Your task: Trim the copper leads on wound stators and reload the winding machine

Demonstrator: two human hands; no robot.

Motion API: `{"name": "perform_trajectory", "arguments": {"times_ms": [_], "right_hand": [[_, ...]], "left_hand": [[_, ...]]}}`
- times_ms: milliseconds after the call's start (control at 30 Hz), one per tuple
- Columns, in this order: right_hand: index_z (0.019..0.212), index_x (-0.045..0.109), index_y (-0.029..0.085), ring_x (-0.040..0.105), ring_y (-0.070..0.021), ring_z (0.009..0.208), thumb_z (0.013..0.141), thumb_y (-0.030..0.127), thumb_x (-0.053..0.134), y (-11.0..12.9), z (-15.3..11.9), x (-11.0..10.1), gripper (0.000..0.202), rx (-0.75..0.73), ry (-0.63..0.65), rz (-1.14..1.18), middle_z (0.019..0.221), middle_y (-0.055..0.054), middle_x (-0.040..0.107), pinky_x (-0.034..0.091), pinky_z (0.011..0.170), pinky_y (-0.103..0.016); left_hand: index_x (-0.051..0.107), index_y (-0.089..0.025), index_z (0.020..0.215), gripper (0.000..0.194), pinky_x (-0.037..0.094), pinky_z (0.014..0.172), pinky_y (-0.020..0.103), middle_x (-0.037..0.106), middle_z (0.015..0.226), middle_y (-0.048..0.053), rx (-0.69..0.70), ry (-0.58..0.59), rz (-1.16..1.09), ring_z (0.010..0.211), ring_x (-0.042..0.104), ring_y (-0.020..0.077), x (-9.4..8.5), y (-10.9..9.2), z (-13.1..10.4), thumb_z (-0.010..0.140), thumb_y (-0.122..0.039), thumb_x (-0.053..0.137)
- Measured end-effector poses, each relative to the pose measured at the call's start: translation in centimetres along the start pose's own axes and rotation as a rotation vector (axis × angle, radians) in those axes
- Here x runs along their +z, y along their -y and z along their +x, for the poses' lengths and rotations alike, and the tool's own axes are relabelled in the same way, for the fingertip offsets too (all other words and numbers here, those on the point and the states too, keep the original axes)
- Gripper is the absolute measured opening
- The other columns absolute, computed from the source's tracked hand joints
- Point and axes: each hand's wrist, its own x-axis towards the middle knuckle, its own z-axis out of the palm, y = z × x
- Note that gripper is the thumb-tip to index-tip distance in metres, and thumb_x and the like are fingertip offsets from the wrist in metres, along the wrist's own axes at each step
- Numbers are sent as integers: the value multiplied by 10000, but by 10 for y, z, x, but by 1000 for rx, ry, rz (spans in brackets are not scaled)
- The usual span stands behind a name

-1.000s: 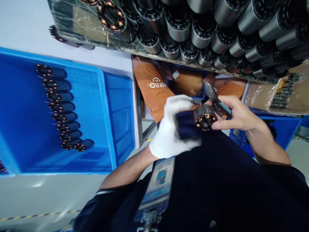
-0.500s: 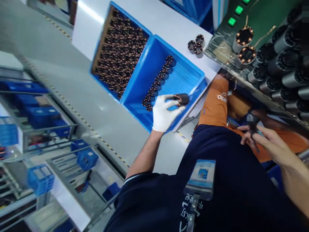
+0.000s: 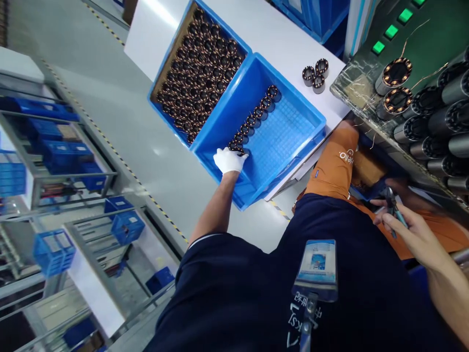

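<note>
I cannot tell whether my left hand (image 3: 230,160), near the lower-left edge of the blue bin (image 3: 284,134), grips anything, but its sideways knock could tip the stators (image 3: 255,123) lined inside, while my right hand (image 3: 407,230) is clamped on pliers (image 3: 392,201).

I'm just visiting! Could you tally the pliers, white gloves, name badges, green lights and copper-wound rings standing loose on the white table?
Pliers, in the right hand: 1
White glove, on the left hand: 1
Name badge: 1
Green lights, one cut by the picture's edge: 4
Loose rings on the white table: 3
Total: 10
</note>
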Motion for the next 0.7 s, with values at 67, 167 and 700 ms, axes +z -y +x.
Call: {"name": "perform_trajectory", "arguments": {"times_ms": [67,167,700], "right_hand": [[985,837,274,738,-352,1336,999,819,729,4,1,4,556,43,35,9,1301,-104,807,589,1062,-408],[1048,831,264,739,-370,1280,946,895,722,5,2,11,648,85,57,11,1336,-123,797,539,1181,-506],[1614,595,274,729,-252,1055,1105,726,641,-30,-15,28,682,30,-9,63,1079,-35,760,533,1077,-408]], "left_hand": [[830,-93,1311,649,440,1048,587,738,1380,301,-1,13,34,1339,538,528,1,0,4,1024,-631,607],[793,-87,1313,683,421,1067,575,730,1394,311,6,28,71,1346,526,513,2,3,5,1003,-666,607],[727,-140,1388,596,505,1146,648,726,1441,246,271,-150,-195,1347,642,467,-68,-78,-18,1004,-595,708]]}}
